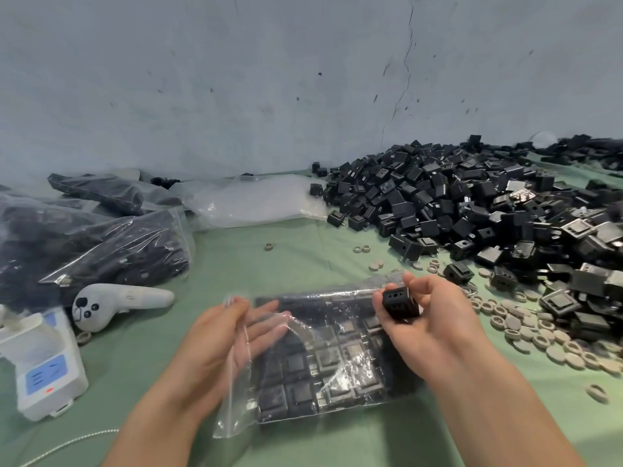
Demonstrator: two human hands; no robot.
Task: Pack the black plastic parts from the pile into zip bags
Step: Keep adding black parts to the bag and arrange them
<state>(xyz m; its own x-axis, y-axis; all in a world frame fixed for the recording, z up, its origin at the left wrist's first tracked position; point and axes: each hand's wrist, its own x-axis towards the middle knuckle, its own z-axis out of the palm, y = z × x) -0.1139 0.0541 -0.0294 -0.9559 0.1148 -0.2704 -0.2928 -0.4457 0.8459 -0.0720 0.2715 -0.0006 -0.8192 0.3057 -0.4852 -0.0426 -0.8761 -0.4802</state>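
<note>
A clear zip bag (323, 362) lies on the green table in front of me, filled with rows of black plastic parts. My left hand (232, 338) holds the bag's open mouth at its left edge, fingers slipped under the plastic. My right hand (428, 318) grips one black plastic part (399, 302) above the bag's far right corner. A big pile of black parts (472, 203) spreads over the right side of the table up to the wall.
Filled zip bags (101, 237) lie at the left, a stack of empty clear bags (249, 200) at the back centre. A white controller (118, 301) and a white device (43, 362) sit near left. Beige rings and discs (526, 328) are scattered at the right.
</note>
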